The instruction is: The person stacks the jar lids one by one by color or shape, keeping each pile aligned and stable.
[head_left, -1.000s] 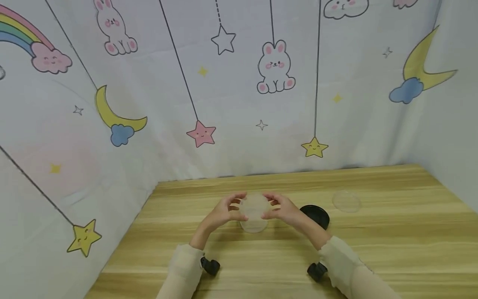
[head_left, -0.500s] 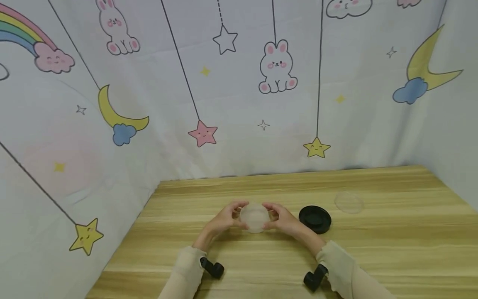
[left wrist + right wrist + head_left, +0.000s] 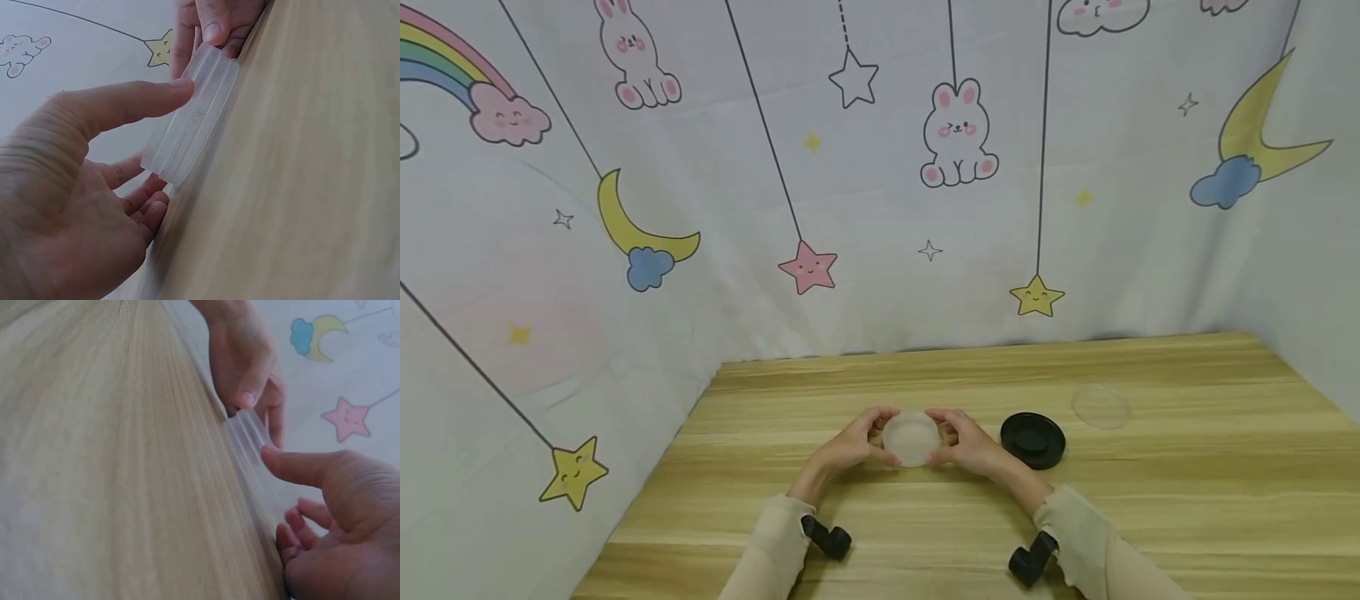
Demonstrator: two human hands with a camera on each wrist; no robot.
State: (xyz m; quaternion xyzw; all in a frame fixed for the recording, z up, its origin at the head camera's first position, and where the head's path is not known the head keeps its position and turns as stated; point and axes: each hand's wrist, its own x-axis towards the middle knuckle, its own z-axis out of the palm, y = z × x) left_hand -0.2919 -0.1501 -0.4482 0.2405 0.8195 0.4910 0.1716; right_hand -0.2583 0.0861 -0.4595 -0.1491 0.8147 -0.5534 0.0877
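Observation:
A low, round, frosted-clear plastic container (image 3: 912, 439) with stepped ridges round its side lies on the table in the head view. My left hand (image 3: 853, 442) grips its left side, thumb at the near edge and fingers at the far edge. On the opposite side my right hand (image 3: 972, 443) holds it the same way. The left wrist view shows the container (image 3: 190, 115) side-on, close over the wood, the thumb touching its upper rim. In the right wrist view the right thumb meets the container (image 3: 253, 447) near its upper rim.
A black round lid-like disc (image 3: 1033, 440) with a raised rim lies just right of my right hand. Farther back and right rests a thin clear disc (image 3: 1101, 406). The wooden table (image 3: 925, 533) ends at a patterned curtain (image 3: 880, 183).
Both hands have brought a frosted piece down onto another on the table, and the two now stand as one stack. In the last half second the hands have barely shifted.

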